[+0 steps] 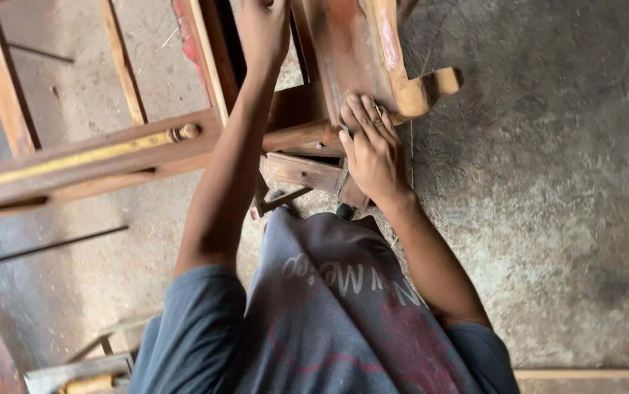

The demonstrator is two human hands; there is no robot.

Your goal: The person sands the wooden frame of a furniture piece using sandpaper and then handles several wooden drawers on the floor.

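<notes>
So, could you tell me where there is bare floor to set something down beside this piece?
The concrete floor right of the right hand and the curved wooden piece is bare. It is crowded left of the left hand, among the wooden rails, with only narrow floor strips between them.

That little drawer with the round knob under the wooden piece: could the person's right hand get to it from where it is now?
Probably yes. The right hand lies flat on the reddish wooden piece, directly beside the small drawer. Nothing visible lies between them; the left hand is higher up, out of the way.
</notes>
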